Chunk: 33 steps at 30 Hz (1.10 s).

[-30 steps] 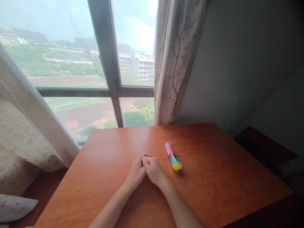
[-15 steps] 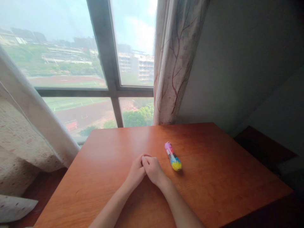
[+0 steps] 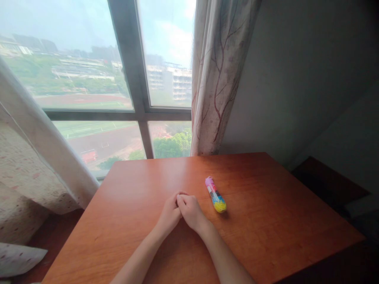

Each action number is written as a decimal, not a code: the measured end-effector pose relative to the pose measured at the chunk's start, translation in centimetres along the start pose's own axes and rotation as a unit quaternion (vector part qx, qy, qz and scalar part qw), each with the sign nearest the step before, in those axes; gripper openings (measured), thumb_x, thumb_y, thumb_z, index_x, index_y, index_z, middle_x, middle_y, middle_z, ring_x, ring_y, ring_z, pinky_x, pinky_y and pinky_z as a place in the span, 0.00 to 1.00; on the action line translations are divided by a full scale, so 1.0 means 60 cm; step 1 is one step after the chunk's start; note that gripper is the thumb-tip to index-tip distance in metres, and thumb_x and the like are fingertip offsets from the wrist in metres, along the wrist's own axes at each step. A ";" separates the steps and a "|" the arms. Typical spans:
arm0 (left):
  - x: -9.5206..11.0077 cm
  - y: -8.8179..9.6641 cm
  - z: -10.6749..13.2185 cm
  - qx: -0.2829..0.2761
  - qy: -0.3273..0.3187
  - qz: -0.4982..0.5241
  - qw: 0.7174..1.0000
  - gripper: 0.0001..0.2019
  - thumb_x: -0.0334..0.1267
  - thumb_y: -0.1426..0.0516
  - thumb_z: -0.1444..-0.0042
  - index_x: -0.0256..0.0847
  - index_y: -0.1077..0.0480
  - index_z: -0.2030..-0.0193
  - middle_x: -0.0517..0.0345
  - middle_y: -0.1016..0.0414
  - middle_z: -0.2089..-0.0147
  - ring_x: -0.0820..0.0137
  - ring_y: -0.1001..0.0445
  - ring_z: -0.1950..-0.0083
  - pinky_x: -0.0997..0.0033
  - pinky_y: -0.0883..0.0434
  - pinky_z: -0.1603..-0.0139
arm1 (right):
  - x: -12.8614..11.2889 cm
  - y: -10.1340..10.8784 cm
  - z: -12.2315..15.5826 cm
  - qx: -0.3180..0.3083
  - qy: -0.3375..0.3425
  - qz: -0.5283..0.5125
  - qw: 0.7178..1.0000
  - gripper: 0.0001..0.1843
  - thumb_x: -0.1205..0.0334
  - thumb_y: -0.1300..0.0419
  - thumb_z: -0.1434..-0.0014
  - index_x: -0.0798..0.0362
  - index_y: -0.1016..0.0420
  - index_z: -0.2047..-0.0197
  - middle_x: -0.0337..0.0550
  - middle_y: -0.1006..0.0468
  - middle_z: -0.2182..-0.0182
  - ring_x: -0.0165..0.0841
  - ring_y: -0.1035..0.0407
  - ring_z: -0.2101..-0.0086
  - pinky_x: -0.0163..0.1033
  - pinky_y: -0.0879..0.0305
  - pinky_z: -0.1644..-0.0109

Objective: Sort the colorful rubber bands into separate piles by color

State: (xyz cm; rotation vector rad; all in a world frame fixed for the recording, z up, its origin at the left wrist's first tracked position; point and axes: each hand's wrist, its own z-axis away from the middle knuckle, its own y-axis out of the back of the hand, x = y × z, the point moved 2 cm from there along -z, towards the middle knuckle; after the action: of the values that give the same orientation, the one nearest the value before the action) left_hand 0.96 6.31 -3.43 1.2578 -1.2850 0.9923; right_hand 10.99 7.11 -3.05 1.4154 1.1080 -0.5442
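A person's left hand (image 3: 169,215) and right hand (image 3: 191,211) rest knuckle to knuckle near the middle of a reddish wooden table (image 3: 266,221), both forearms reaching in from the near edge. Each grip is narrow, with the fingers curled in and the fingertips of the two hands meeting. Whether anything small is pinched between them cannot be made out. Just beside the right hand, on the side toward the table's right edge but not touching it, lies a small clear packet (image 3: 216,195) filled with bright bits of colour. It lies flat on the wood at a slant, its pink end toward the far edge and its yellow end toward the near edge. Behind the table's far edge is a dark-framed window (image 3: 139,114) looking out on buildings, trees and a sports ground under a hazy sky. A branch-patterned curtain (image 3: 219,75) hangs at the far right corner against a grey wall (image 3: 296,79), and a pale dotted curtain (image 3: 35,165) is drawn aside beyond the left edge.
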 end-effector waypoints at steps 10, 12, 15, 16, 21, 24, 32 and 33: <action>0.002 0.001 0.000 -0.001 -0.002 -0.006 1.000 0.14 0.28 0.46 0.60 0.37 0.26 0.64 0.57 0.23 0.68 0.66 0.27 0.64 0.70 0.31 0.61 | 0.005 -0.004 -0.001 0.000 0.000 -0.003 1.000 0.25 0.57 0.55 0.33 0.53 0.31 0.79 0.38 0.30 0.81 0.30 0.37 0.76 0.33 0.49 0.73; 0.002 0.001 0.000 -0.001 -0.001 -0.007 1.000 0.15 0.28 0.46 0.60 0.37 0.26 0.63 0.57 0.23 0.68 0.66 0.27 0.63 0.70 0.31 0.60 | 0.006 -0.004 -0.001 0.000 0.000 -0.004 1.000 0.25 0.56 0.54 0.32 0.53 0.31 0.79 0.38 0.30 0.80 0.30 0.37 0.76 0.34 0.49 0.73; 0.000 0.001 0.000 0.001 -0.001 -0.009 1.000 0.15 0.29 0.47 0.60 0.37 0.26 0.63 0.57 0.23 0.67 0.66 0.27 0.63 0.70 0.31 0.60 | 0.007 -0.005 -0.001 -0.001 -0.001 -0.006 1.000 0.25 0.56 0.54 0.32 0.53 0.30 0.78 0.39 0.29 0.80 0.30 0.37 0.76 0.34 0.48 0.73; -0.001 0.002 0.000 0.001 -0.002 -0.009 1.000 0.15 0.28 0.47 0.60 0.37 0.26 0.63 0.57 0.23 0.67 0.66 0.27 0.63 0.70 0.31 0.60 | 0.007 -0.005 -0.001 0.000 -0.002 -0.007 1.000 0.26 0.56 0.54 0.32 0.53 0.30 0.78 0.39 0.29 0.80 0.30 0.36 0.76 0.34 0.48 0.73; -0.005 0.002 -0.001 0.002 -0.002 -0.008 1.000 0.16 0.29 0.46 0.60 0.37 0.26 0.62 0.57 0.22 0.67 0.66 0.27 0.64 0.70 0.31 0.60 | 0.005 -0.005 -0.001 0.001 -0.002 -0.010 1.000 0.25 0.56 0.54 0.32 0.53 0.31 0.79 0.39 0.29 0.80 0.30 0.36 0.76 0.33 0.47 0.73; -0.006 0.002 -0.001 0.001 0.000 -0.007 1.000 0.16 0.29 0.46 0.60 0.37 0.26 0.62 0.56 0.22 0.67 0.66 0.26 0.63 0.70 0.30 0.60 | 0.003 -0.003 -0.001 0.002 -0.001 -0.011 1.000 0.24 0.57 0.54 0.33 0.53 0.32 0.79 0.39 0.30 0.80 0.30 0.36 0.76 0.33 0.47 0.73; -0.005 0.001 0.000 0.002 0.001 -0.002 1.000 0.15 0.29 0.46 0.59 0.36 0.26 0.62 0.56 0.22 0.67 0.66 0.27 0.64 0.70 0.31 0.61 | -0.001 -0.001 0.000 0.003 0.000 -0.013 1.000 0.23 0.58 0.55 0.34 0.53 0.34 0.79 0.39 0.31 0.80 0.30 0.37 0.76 0.33 0.48 0.73; -0.005 0.001 0.000 0.001 0.001 -0.002 1.000 0.15 0.29 0.46 0.60 0.36 0.26 0.62 0.56 0.23 0.67 0.66 0.27 0.64 0.70 0.31 0.61 | -0.001 -0.001 0.000 0.003 0.000 -0.013 1.000 0.23 0.58 0.55 0.34 0.53 0.34 0.79 0.39 0.31 0.80 0.30 0.37 0.76 0.33 0.48 0.73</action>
State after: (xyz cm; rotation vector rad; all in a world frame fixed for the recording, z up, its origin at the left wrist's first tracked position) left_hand 0.86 6.36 -3.71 1.2606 -1.2796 0.9919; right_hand 10.90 7.09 -3.05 1.4087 1.1267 -0.5659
